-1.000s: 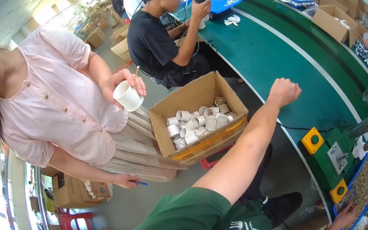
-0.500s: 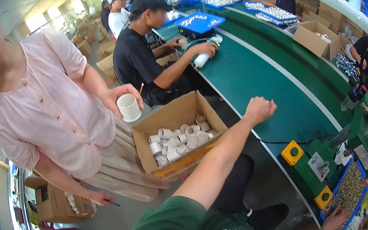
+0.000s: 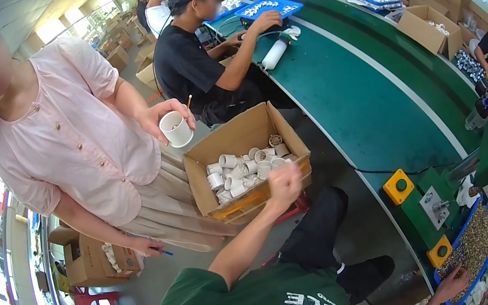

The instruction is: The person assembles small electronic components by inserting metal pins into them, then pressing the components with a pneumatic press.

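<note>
a person in a green t-shirt (image 3: pixel 241 304) is beside a long green surface (image 3: pixel 369 105), left arm (image 3: pixel 245 244) reaching forward. the left grip (image 3: pixel 286 183) is a closed fist, seen against the near right corner of an open cardboard box (image 3: pixel 235 138) heaped with white plastic fittings (image 3: pixel 237 171), short and tubular; from where i stand i cannot tell whether it touches the box or has anything inside. the right grip (image 3: pixel 454 282) is low at the right, fingers bent over small brassy parts (image 3: pixel 474 235) in a blue tray (image 3: pixel 486 263); whether it pinches one, i cannot tell. near it, a green machine (image 3: pixel 418 199) stands with yellow button boxes (image 3: pixel 399 187) beside it. at left, a co-worker (image 3: pixel 79 145) in a pink blouse holds up a single white fitting (image 3: pixel 179 132) near the box, and a blue pen (image 3: pixel 163 252) in the lower hand.
</note>
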Tool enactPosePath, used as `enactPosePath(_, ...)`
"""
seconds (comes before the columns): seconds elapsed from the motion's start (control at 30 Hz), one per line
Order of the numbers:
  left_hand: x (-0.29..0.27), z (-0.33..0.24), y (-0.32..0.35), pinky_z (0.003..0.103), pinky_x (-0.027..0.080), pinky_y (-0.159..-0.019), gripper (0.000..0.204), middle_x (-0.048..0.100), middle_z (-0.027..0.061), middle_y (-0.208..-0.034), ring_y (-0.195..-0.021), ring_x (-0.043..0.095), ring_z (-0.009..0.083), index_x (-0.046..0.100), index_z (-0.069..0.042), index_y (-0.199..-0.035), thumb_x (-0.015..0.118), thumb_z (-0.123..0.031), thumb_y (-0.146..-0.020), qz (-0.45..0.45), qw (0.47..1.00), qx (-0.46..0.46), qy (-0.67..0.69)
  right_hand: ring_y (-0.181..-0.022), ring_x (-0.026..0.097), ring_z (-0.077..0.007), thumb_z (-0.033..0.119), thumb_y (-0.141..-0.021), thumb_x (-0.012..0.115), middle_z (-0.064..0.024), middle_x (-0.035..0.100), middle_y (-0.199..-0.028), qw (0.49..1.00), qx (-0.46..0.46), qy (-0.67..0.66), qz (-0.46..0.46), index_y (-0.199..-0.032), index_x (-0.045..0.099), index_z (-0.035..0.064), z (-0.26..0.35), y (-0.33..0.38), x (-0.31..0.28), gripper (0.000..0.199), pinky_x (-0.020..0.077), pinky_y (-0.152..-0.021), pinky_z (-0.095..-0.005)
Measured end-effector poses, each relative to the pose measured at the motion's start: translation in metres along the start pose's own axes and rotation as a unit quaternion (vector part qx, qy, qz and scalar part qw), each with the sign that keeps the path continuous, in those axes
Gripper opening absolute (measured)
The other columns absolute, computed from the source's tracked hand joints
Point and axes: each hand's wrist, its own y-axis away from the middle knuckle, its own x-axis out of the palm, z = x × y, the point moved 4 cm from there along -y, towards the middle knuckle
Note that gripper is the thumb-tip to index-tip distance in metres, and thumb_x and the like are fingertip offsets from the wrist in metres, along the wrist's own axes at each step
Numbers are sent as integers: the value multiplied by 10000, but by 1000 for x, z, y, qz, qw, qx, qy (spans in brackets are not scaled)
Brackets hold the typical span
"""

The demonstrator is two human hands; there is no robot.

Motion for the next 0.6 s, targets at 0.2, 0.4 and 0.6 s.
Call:
enactPosePath(0.2,-93,11,30,330,292,-497,246,381,75,-622,-558,365,180,415,-9,-686,530,-113,-876,-174,968,-78,-164,-829,518,-371,285,-940,524,-200,551,-827,999,35,21,-10,-808,588,-48,-7,11,0,364,407,-756,-455)
enactPosePath(0.4,-126,10,-32,311,447,-717,638,415,95,-1127,-969,445,160,299,-6,-1260,669,-336,-858,-313,934,-157,70,-827,516,-367,308,-936,527,-185,555,-822,999,30,32,24,-800,597,-36,-6,8,-6,376,401,-771,-457)
enactPosePath(0.6,-119,12,-64,361,462,-877,755,398,111,-1256,-1120,470,186,188,-29,-1372,668,-320,-867,-302,903,-203,230,-923,520,-384,306,-934,531,-209,594,-948,999,29,22,35,-822,607,-54,1,4,-2,384,393,-838,-465)
